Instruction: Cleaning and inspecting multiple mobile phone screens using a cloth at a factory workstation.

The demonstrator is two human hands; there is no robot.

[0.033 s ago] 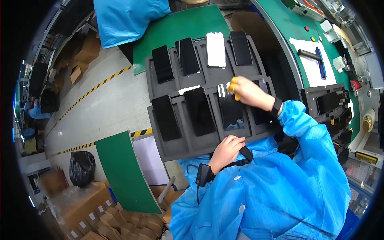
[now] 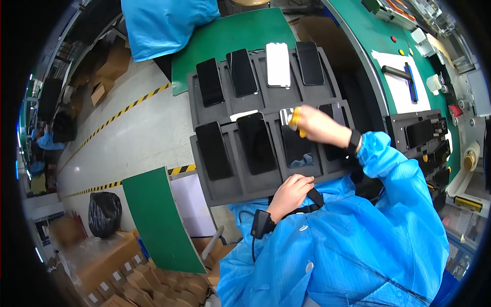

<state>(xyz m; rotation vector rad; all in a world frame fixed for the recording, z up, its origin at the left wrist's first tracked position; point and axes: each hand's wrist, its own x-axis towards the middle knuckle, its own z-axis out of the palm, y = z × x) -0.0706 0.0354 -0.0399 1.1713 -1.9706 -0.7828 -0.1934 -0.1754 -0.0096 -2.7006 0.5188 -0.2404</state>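
Note:
A dark grey tray [image 2: 232,193] lies before me with black smartphones in its slots. My right hand [image 2: 321,125] is over the top end of one smartphone [image 2: 295,143]. Its fingers wear yellow finger covers and are pinched together round something small and whitish, mostly hidden. Under my right wrist another smartphone [image 2: 335,151] is partly covered. To the left lie two more, a smartphone [image 2: 257,143] and a smartphone [image 2: 214,150]. My left hand [image 2: 291,193] is at the tray's near edge, its fingers bent against the rim; the thumb is not clearly visible.
A second grey tray [image 2: 205,113] behind carries black phones and a white-faced one [image 2: 277,65]. Beyond is a green table [image 2: 250,30] with a blue-sleeved person [image 2: 163,25]. On the right bench [image 2: 358,20], a black-handled tool [image 2: 398,71] lies on white paper.
My right hand has shifted slightly down and to the right over the phone's top end. My left hand stays at the tray's edge.

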